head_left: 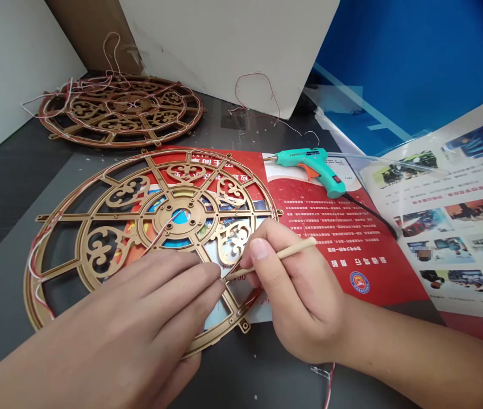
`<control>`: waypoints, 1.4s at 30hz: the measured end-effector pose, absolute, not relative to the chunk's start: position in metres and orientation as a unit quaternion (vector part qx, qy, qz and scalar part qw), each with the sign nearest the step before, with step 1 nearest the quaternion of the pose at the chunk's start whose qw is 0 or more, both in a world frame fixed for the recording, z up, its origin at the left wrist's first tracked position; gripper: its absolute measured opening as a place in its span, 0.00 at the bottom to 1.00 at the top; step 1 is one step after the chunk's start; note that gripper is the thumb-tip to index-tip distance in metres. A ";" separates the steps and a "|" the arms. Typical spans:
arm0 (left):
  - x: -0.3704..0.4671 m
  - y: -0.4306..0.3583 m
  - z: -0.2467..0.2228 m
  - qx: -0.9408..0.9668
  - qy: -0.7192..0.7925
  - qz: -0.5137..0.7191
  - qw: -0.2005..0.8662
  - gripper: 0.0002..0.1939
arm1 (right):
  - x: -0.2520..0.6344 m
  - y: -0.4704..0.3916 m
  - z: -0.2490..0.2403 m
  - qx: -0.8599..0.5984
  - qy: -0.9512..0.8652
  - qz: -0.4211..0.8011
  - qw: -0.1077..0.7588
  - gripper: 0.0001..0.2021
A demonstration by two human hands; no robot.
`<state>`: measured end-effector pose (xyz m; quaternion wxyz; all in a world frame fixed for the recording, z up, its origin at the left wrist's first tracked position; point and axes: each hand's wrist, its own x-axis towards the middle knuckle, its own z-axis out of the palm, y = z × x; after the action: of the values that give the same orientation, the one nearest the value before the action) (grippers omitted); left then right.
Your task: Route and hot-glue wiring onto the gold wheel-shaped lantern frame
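Observation:
A round gold-coloured openwork frame (182, 217) with scroll ornaments lies in front of me, red and white wires running along its rim and across its hub. My left hand (152, 324) grips the frame's near side, fingers over the top and hiding part of it. Between the thumb and fingers of my right hand (296, 289) is a thin pale wooden stick (286, 250). The stick's lower tip meets a spoke beside my left fingertips; whether it presses a wire there I cannot tell.
Behind lies a similar round frame (109, 122) with loose wires. A teal glue gun (309, 167) rests on a red printed sheet (318, 227), its black cord trailing right. A white box (228, 51) stands at the back, and another printed sheet (450, 210) lies right.

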<state>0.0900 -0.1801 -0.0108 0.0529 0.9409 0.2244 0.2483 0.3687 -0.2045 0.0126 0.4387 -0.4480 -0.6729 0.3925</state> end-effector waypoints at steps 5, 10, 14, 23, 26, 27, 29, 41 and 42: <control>0.091 -0.180 -0.012 0.939 0.227 0.252 0.058 0.24 | 0.368 -0.201 0.017 -0.472 -0.680 0.403 0.391 0.17; 0.087 -0.182 -0.012 0.938 0.231 0.254 0.050 0.23 | 0.368 -0.200 0.021 -0.471 -0.704 0.388 0.364 0.17; 0.086 -0.183 -0.013 0.936 0.233 0.257 0.053 0.23 | 0.367 -0.197 0.022 -0.455 -0.722 0.381 0.354 0.17; 0.090 -0.181 -0.012 0.936 0.230 0.260 0.058 0.22 | 0.369 -0.199 0.015 -0.436 -0.719 0.384 0.382 0.17; 0.089 -0.182 -0.011 0.938 0.231 0.250 0.062 0.23 | 0.368 -0.203 0.008 -0.436 -0.674 0.395 0.447 0.19; 0.089 -0.182 -0.012 0.939 0.231 0.248 0.064 0.23 | 0.368 -0.204 0.007 -0.434 -0.661 0.392 0.471 0.20; 0.087 -0.183 -0.013 0.936 0.242 0.247 0.063 0.24 | 0.367 -0.205 0.005 -0.431 -0.653 0.381 0.493 0.21; 0.087 -0.182 -0.016 0.935 0.246 0.249 0.063 0.25 | 0.369 -0.199 0.014 -0.458 -0.693 0.394 0.392 0.16; 0.088 -0.182 -0.015 0.934 0.244 0.250 0.068 0.25 | 0.368 -0.199 0.014 -0.459 -0.696 0.393 0.387 0.16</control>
<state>0.0877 -0.1816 -0.0153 0.0680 0.9343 0.2445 0.2504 0.3685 -0.1986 0.0142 0.3874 -0.4588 -0.6963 0.3932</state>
